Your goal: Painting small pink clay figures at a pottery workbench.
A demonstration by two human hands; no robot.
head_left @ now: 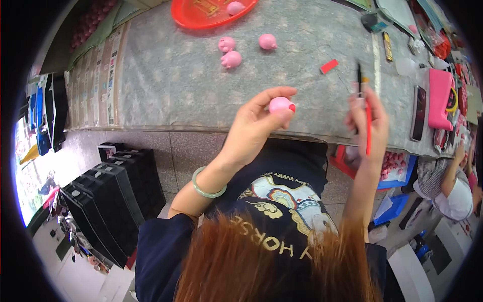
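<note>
My left hand [256, 123] holds a small pink rounded figure [279, 104] between thumb and fingertips, near the table's front edge. My right hand [370, 118] grips a thin red-handled brush [368, 132] with a dark upper end, held upright just right of the figure. A pale green bangle [205, 189] circles my left wrist. Three more pink figures [230, 59] lie further back on the grey table [176, 75].
A red tray [191, 17] with one pink figure sits at the table's far edge. A small red piece [329, 66], a phone [418, 112] and a pink case [439, 98] lie to the right. Black stacked trays [115, 201] stand on the floor at left. Another person [453, 186] sits at right.
</note>
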